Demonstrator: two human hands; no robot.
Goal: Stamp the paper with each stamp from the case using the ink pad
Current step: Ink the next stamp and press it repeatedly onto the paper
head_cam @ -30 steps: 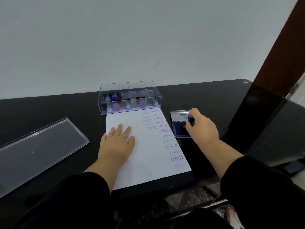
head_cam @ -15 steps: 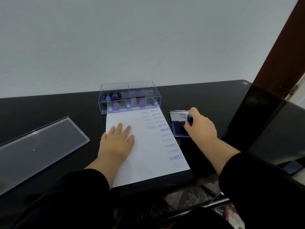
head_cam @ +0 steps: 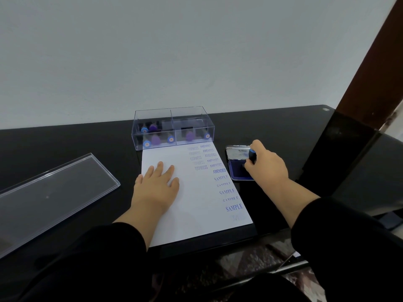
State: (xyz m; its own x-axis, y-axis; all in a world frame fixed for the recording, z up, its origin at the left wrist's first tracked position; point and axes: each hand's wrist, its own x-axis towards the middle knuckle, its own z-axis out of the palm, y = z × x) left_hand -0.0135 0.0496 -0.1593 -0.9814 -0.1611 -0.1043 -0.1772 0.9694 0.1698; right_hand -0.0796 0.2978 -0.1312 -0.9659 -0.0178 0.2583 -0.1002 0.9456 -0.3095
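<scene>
Right hand [head_cam: 267, 165] curled tight around black blue-capped stamp [head_cam: 252, 155] pressed onto open ink pad [head_cam: 238, 171] just right of paper [head_cam: 196, 192]; left hand [head_cam: 156, 186] flat on sheet, holding nothing; risk: uneven inking yields another faint, partial impression.

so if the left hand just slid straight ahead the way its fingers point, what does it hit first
Most likely the clear stamp case. The left hand lies flat on the paper, fingers pointing away from the person toward the case's front wall, with only bare paper between. Depth is hard to judge from this view.
</scene>
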